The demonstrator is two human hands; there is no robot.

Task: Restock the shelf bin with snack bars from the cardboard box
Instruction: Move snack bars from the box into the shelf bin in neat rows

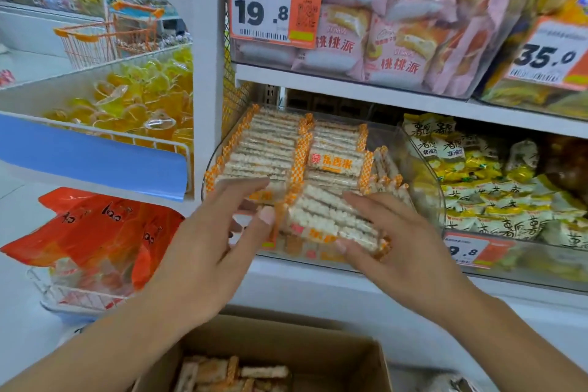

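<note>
Snack bars (331, 219) over clear shelf bin (426, 175), right hand (391, 239) gripping them, left hand (216, 239) outstretched, fingers straight.

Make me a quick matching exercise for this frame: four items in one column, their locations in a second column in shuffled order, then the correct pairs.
Items
1. cardboard box
2. pink pastry packs
3. orange shopping cart
4. right hand

Locations
A. top shelf, behind the 19.8 price tag
B. bottom of view, below the shelf
C. on a stack of snack bars at the front of the clear bin
D. background, upper left

Pairs: 1-B, 2-A, 3-D, 4-C
</note>
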